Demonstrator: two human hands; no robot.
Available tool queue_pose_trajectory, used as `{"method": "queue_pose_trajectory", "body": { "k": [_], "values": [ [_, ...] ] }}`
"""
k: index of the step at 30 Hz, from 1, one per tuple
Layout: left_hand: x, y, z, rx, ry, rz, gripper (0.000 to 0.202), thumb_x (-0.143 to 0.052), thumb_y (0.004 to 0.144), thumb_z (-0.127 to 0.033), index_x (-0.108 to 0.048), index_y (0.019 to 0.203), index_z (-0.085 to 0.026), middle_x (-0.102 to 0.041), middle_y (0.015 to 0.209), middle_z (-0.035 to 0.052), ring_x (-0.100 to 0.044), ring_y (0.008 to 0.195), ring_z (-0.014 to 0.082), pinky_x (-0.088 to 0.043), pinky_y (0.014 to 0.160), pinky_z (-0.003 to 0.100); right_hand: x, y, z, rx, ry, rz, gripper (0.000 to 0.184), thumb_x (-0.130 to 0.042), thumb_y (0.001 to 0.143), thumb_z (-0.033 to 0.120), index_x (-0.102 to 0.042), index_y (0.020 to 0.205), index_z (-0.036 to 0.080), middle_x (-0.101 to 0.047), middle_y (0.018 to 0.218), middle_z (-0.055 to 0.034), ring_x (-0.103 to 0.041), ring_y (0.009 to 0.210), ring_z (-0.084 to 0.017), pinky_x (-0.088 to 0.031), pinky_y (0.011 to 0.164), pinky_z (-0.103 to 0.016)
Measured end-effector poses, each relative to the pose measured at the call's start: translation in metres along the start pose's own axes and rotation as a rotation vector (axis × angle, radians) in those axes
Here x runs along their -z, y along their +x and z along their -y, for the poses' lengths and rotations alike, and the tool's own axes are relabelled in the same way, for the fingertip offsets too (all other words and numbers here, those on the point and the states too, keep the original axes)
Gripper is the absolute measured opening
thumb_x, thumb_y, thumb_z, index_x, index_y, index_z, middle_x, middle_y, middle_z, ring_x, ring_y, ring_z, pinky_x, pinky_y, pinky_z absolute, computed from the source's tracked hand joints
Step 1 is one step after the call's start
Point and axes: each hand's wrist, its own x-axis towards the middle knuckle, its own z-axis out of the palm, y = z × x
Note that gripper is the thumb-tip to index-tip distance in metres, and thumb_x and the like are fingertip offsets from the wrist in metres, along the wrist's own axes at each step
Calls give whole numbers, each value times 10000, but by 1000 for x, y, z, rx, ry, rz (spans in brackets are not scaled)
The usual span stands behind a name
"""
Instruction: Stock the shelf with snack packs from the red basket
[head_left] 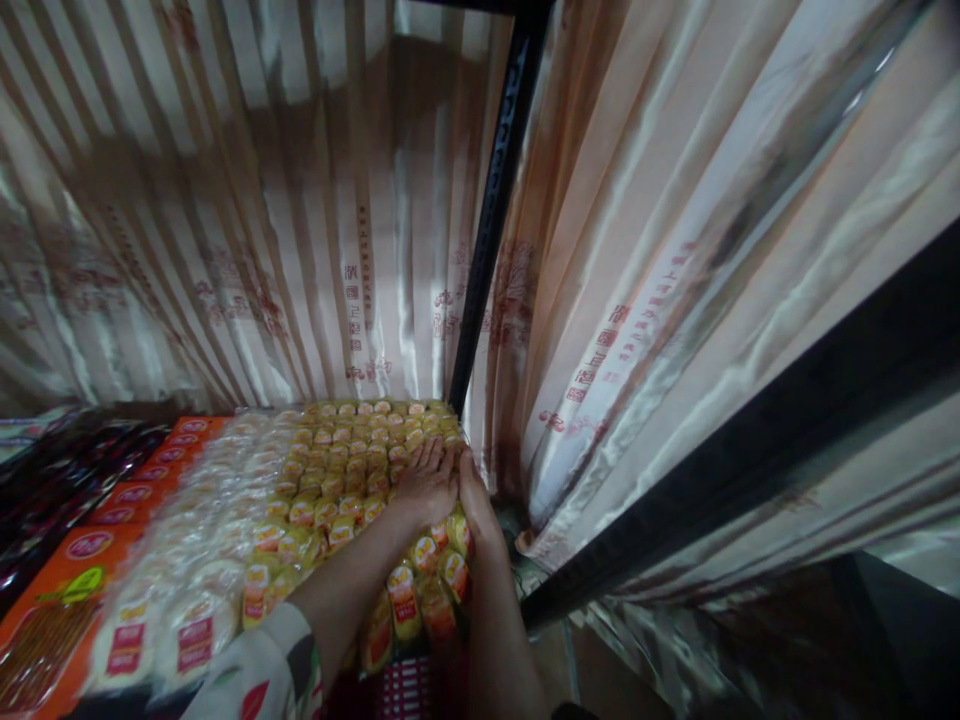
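Observation:
Rows of small yellow snack packets [352,470] with red labels fill a shelf in front of me. My left hand [429,482] lies flat on the packets at the right end of the rows, fingers stretched out and together. My right hand [472,500] presses edge-on against the right side of the same packets, fingers straight, next to the black upright post [491,210]. Neither hand holds anything. Some packets [420,590] stand tilted between my forearms.
Left of the yellow packets lie clear bags of pale round cakes [202,560], then orange boxes [82,560] and dark packs [45,480]. Glossy printed curtains [675,300] hang behind and to the right. A black shelf rail [750,460] crosses at right.

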Motion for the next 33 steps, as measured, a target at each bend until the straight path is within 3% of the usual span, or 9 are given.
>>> {"method": "queue_pose_trajectory", "body": {
  "k": [4,11,18,23,28,33],
  "values": [
    [-1,1,3,-14,19,6,592,-145,925,-371,-209,1430,-69,-140,1518,134,-75,1400,252,-119,1147,414,-1,-4,13,16,-166,3,717,-228,858,634,-447,1332,144,-389,1427,-82,-292,1350,-176,-174,1127,-333],
    [-3,2,5,-15,19,40,579,-239,893,-296,-214,1431,-83,-147,1517,128,-86,1400,248,-129,1142,421,-4,-14,38,54,-564,-40,568,-157,915,498,-544,1199,194,-628,1163,-98,-570,1088,-238,-397,922,-375],
    [1,-1,4,-14,-4,22,577,-241,893,-303,-227,1430,-91,-193,1512,106,-115,1399,238,-122,1145,408,-7,-25,53,76,-695,-128,598,-138,921,476,-620,1092,165,-678,1011,-148,-637,905,-265,-434,789,-380],
    [-4,0,8,-32,-21,8,576,-236,909,-345,-206,1437,-117,-161,1520,104,-81,1404,233,-124,1143,399,-4,-38,70,195,-650,-261,558,-179,927,437,-566,1203,144,-639,1129,-143,-596,1026,-247,-423,878,-375],
    [-4,3,7,15,-91,-1,598,-143,924,-442,-237,1426,-132,-196,1514,92,-96,1402,224,-127,1136,425,12,-77,69,336,-484,-349,574,-235,917,450,-503,1260,76,-556,1256,-166,-497,1183,-235,-363,1009,-396],
    [13,1,4,3,-78,11,564,-178,927,-426,-299,1401,-146,-243,1500,84,-135,1397,205,-120,1139,427,21,-145,36,401,-503,-277,529,-269,926,398,-387,1355,110,-438,1383,-143,-388,1289,-239,-321,1062,-444]
  ]
}}
